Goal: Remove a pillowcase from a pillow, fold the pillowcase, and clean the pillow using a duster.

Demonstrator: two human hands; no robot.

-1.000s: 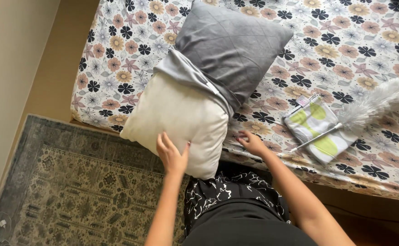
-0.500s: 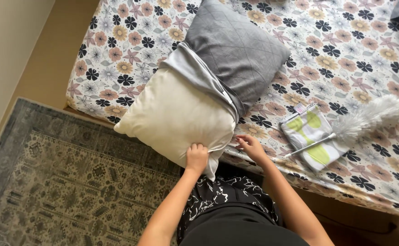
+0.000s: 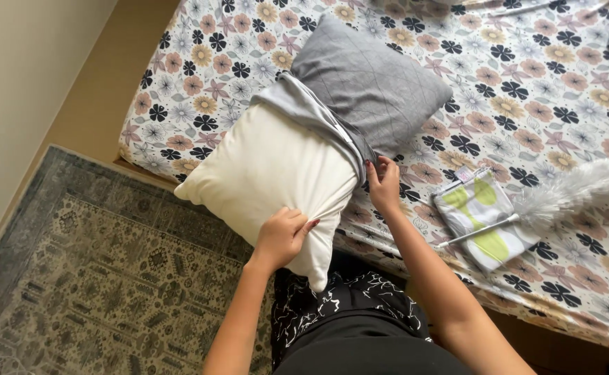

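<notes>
View from the head camera, looking down at the edge of a bed (image 3: 568,76) covered with a floral sheet of black, peach and pink blossoms on white. At the centre of the frame lies a cream pillow (image 3: 269,173), its upper end partly inside a grey pillowcase (image 3: 374,83) that reaches toward the upper middle of the frame; the bare cream end overhangs the bed edge toward the lower left. The open hem of the pillowcase is bunched in folds across the pillow's middle.

The left hand (image 3: 282,236), at lower centre, has its fingers curled closed, pinching a fold of the cream fabric near the pillow's lower corner. The right hand (image 3: 385,184), just right of centre, has its fingers bent and closed on the grey hem where it meets the pillow's right edge. Both forearms rise from the bottom edge of the frame, above a dark garment with white markings.

To the right of the hands, on the sheet, lies a folded cloth (image 3: 485,219) patterned in white, grey and lime green. A feather duster (image 3: 561,198) with a pale fluffy head and thin handle rests across it, its head pointing to the right edge. A patterned grey-green rug (image 3: 82,278) fills the lower left, beside a beige wall (image 3: 19,76) at upper left.
</notes>
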